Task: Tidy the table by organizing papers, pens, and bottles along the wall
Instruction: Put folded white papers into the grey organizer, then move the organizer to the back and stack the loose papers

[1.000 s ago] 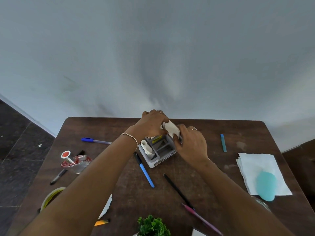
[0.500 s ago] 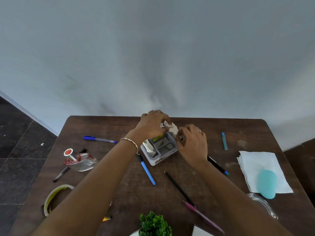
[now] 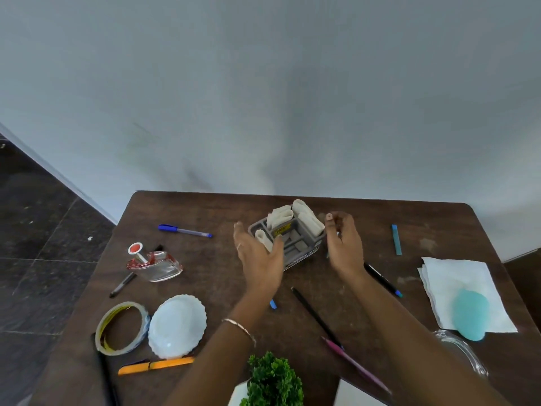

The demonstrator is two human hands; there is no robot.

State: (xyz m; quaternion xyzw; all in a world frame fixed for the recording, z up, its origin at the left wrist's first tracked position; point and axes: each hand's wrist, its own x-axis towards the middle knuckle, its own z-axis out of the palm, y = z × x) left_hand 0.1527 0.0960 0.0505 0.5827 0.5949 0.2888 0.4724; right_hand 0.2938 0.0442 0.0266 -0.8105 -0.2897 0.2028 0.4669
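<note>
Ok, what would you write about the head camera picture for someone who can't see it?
A person's open left hand and right hand flank a grey desk organiser holding rolled white papers, near the wall on a brown table. Pens, a tape roll and a tipped glass bottle lie scattered around.

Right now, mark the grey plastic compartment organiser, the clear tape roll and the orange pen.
Grey plastic compartment organiser [image 3: 307, 254]: head view, near wall.
Clear tape roll [image 3: 117, 351]: head view, lower rim.
Orange pen [image 3: 169, 364]: head view, mid-barrel.

Rolled papers [image 3: 307, 218] stand in the organizer [image 3: 296, 249] before me. A pen [image 3: 184, 230] lies left of it, napkins [image 3: 452, 276] right.
</note>
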